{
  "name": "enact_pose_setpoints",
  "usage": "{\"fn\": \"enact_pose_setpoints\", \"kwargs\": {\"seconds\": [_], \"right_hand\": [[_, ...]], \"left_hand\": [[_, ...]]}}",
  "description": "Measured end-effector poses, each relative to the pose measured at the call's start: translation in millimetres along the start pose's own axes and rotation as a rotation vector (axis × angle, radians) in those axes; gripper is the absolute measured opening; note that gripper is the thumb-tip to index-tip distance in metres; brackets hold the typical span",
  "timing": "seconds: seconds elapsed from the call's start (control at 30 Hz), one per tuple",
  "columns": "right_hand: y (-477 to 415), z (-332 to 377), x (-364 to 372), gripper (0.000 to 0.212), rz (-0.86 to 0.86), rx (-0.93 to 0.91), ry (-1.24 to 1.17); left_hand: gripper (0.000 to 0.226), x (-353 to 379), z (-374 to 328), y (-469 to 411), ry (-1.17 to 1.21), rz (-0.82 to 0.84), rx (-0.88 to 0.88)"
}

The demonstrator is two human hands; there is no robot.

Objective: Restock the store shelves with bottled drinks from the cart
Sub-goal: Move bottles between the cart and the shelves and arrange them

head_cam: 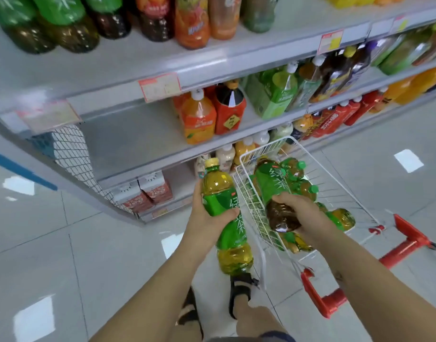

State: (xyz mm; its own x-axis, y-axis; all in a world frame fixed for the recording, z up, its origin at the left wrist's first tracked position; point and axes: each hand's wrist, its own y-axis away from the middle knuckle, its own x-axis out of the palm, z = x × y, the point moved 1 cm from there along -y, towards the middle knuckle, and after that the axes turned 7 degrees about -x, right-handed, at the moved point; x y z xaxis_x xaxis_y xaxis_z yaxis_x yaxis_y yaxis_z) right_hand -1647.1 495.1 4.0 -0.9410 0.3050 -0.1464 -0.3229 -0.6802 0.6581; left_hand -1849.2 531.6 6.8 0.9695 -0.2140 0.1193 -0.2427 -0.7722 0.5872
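Left hand gripping 1 green-tea bottle beside the cart; right hand clamping a 2nd bottle over the cart's basket.

1 head-worn wide-angle camera is looking forward and down, close over both forearms, facing shelves and cart.
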Motion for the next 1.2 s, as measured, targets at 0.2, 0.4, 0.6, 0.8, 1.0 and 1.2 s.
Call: {"fn": "enact_pose_setpoints", "kwargs": {"seconds": [0.2,0.4,0.6,0.8,1.0,1.2], "right_hand": [[93.1,104.0,54.0,0.059,0.1,-0.615,-0.199],[114.9,176.0,121.7,0.034,0.024,-0.847,-0.084],[85.1,206.4,178.6,0.064,0.067,-1.019,0.043],[40.5,249.9,205.6,0.054,0.051,-1.172,0.103],[4.9,261.3,224.6,0.067,0.072,-1.109,0.082],[-19.7,270.8,234.8,0.07,0.101,-1.03,0.192]], "left_hand": [[0.072,-63.0,-105.8,74.3,-0.265,-0.107,0.399],[0.071,-103.8,-168.1,101.0,-0.278,-0.261,0.671],[0.079,-132.0,-208.0,83.3,-0.44,-0.539,0.875],[0.077,-150.0,-238.0,38.9,-0.421,-0.593,0.898],[0.082,-153.8,-253.9,-11.6,-0.287,-0.504,0.739],[0.078,-152.1,-272.1,-34.8,-0.321,-0.559,0.698]]}}
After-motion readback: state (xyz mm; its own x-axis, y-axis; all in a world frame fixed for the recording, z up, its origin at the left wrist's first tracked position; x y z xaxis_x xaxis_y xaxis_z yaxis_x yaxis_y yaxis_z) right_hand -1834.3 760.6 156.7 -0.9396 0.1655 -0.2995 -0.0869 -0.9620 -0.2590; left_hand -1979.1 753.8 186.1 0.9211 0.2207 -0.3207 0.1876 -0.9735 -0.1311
